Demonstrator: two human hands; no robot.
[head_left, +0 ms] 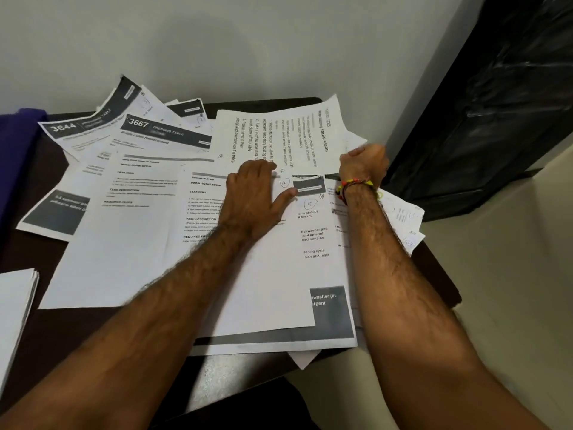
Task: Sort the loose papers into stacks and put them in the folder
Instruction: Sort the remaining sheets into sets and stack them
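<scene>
Loose papers (148,243) cover most of a dark table (46,333), many of them overlapping and lying at different angles. The left hand (257,197) lies flat on a sheet (248,274) near the middle of the table, with the fingers straight and spread and the thumb out to the right; it presses the sheet down and holds nothing. This sheet lies on top of another sheet that has a grey block at its near right corner. The right hand (364,164) is close to the right edge of the table, with the fingers curled; it grips the near corner of a turned sheet (279,135) with the heading "table clean", which lies toward the far right corner. A coloured band (356,187) is around the right wrist. At the far left corner there are sheets with dark headers and the numbers 3644 (63,128) and 3667 (138,122). A neat stack (15,305) of white paper lies at the near left edge, apart from the loose ones. A purple cloth (15,156) is at the left edge. A black plastic bag (496,103) stands beside the table on the right, against the wall. I cannot tell where the folder is
</scene>
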